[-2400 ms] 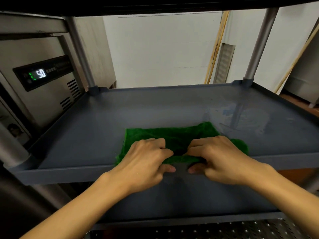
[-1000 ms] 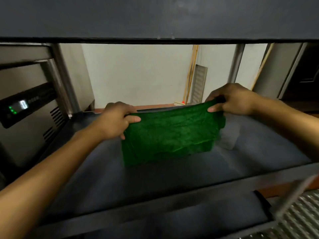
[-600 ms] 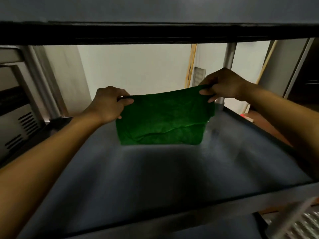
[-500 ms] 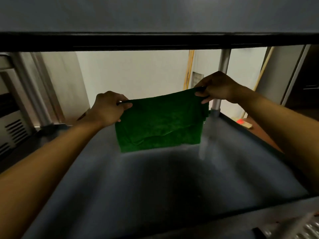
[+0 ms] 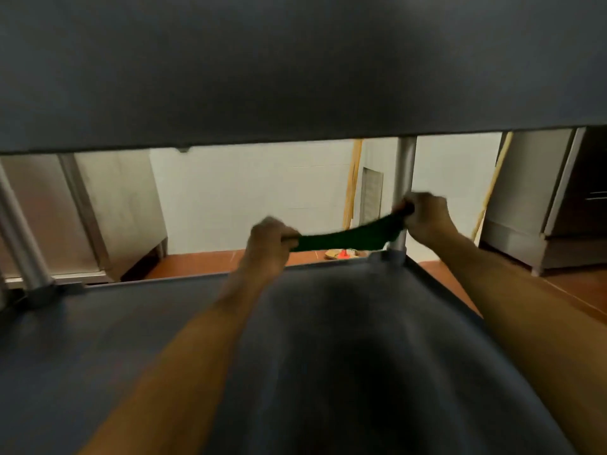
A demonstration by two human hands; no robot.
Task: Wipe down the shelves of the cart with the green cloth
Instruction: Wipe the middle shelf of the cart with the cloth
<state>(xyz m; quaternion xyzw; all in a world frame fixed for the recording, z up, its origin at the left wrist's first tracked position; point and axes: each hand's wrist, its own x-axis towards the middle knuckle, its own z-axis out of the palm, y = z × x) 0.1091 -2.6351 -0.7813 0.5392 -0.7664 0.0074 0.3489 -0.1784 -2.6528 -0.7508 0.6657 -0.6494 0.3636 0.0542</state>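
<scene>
Both hands reach deep over the shelf (image 5: 138, 339). The left hand (image 5: 267, 239) grips one end of the cloth (image 5: 348, 238), the right hand (image 5: 427, 216) the other, beside the far right post (image 5: 405, 172). The cloth is stretched taut, long axis left to right, rising rightward, in the air above the shelf's far edge.

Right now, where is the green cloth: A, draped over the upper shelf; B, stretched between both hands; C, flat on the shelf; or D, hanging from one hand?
B: the left hand and right hand each grip an end of the green cloth, held off the shelf.
</scene>
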